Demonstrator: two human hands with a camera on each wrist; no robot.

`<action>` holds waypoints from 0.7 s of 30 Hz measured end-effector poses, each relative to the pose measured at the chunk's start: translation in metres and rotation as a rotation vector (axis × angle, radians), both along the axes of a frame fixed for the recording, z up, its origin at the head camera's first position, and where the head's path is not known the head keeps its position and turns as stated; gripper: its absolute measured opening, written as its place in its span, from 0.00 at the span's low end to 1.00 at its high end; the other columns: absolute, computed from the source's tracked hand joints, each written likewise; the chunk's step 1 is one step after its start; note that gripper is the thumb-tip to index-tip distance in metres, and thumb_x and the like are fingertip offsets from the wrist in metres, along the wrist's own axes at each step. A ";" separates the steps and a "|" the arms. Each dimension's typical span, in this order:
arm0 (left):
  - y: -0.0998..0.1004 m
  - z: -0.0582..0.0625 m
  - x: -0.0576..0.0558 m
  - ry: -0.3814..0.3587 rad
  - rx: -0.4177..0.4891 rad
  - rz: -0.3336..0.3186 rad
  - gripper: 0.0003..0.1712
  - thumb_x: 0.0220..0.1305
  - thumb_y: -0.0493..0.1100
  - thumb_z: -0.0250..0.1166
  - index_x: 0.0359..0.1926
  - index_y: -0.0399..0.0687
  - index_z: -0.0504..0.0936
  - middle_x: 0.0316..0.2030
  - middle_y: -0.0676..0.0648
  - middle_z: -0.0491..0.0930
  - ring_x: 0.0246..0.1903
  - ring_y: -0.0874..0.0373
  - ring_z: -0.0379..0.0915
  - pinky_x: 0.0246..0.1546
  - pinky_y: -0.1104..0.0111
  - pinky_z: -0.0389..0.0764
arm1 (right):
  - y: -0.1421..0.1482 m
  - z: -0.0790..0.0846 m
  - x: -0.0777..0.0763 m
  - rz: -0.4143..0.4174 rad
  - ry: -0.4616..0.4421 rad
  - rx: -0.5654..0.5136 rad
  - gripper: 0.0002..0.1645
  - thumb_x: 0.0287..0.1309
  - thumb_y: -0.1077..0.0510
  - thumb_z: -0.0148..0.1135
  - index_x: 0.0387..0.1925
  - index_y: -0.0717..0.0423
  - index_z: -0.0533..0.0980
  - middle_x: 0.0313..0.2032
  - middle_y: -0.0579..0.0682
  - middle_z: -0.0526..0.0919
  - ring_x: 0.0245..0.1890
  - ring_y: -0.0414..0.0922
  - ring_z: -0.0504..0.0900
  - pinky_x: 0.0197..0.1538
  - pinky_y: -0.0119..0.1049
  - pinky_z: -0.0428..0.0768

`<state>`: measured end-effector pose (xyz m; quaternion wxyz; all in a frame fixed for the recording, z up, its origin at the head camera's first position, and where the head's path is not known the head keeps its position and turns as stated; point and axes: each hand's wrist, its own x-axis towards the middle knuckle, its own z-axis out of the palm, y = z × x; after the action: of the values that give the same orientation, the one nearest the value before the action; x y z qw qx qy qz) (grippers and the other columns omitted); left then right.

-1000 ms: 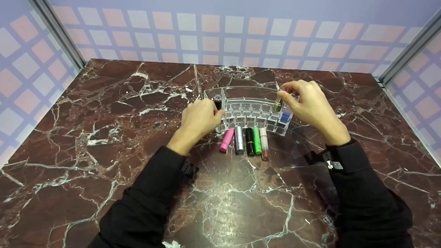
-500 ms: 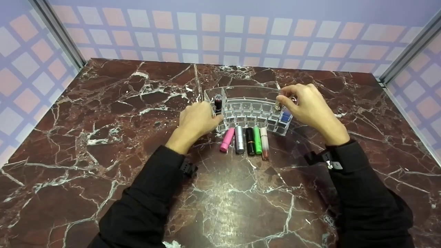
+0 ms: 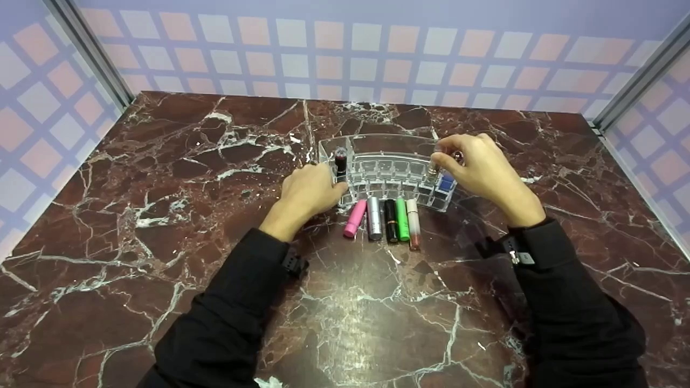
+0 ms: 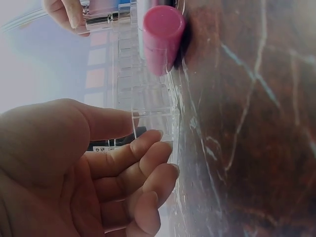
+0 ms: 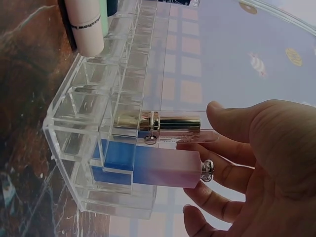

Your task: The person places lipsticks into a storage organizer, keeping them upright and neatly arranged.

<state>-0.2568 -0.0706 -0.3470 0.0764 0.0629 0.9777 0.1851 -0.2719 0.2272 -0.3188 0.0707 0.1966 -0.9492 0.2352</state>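
We see a long black fabric sleeve [image 3: 215, 312] on the left arm, creased along the forearm, with a small black strap piece [image 3: 294, 264] jutting from the inner side of its cuff. The matching black right sleeve [image 3: 585, 307] bunches in folds lower down; at its cuff we find a dark strap end [image 3: 490, 247] and a silver-grey metal fitting [image 3: 523, 257] (too small for us to read any marking).

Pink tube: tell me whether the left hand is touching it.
Apart: the left wrist view shows a clear gap between the pink tube and the left hand.
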 end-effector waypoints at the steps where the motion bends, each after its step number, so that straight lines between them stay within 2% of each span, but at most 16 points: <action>1: 0.000 0.000 0.000 -0.009 0.000 -0.005 0.24 0.75 0.57 0.56 0.23 0.52 0.69 0.19 0.54 0.65 0.17 0.61 0.62 0.19 0.69 0.64 | 0.000 0.000 0.000 -0.001 0.001 -0.004 0.21 0.71 0.51 0.62 0.54 0.63 0.80 0.46 0.59 0.86 0.40 0.55 0.82 0.51 0.54 0.77; 6: 0.001 -0.002 0.001 -0.053 -0.001 -0.025 0.23 0.79 0.55 0.50 0.26 0.52 0.69 0.21 0.52 0.66 0.20 0.58 0.65 0.22 0.68 0.65 | 0.001 -0.002 0.000 -0.011 -0.004 -0.014 0.22 0.69 0.52 0.64 0.56 0.63 0.77 0.47 0.60 0.86 0.42 0.55 0.82 0.55 0.55 0.75; 18: 0.002 -0.004 0.001 -0.045 -0.036 -0.053 0.24 0.80 0.54 0.47 0.24 0.51 0.68 0.22 0.50 0.65 0.22 0.55 0.67 0.22 0.67 0.66 | 0.001 0.000 0.001 -0.036 -0.062 -0.033 0.24 0.70 0.49 0.64 0.57 0.62 0.77 0.51 0.61 0.84 0.46 0.55 0.83 0.58 0.56 0.75; 21: 0.002 -0.004 0.001 -0.044 -0.038 -0.055 0.24 0.80 0.54 0.47 0.24 0.51 0.68 0.21 0.51 0.65 0.22 0.55 0.67 0.21 0.67 0.66 | 0.001 0.000 0.001 -0.038 -0.074 -0.038 0.24 0.70 0.50 0.63 0.57 0.62 0.76 0.51 0.61 0.84 0.44 0.54 0.83 0.56 0.55 0.76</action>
<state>-0.2562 -0.0686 -0.3508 0.1043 0.0843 0.9770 0.1657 -0.2713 0.2285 -0.3190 0.0436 0.1682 -0.9502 0.2587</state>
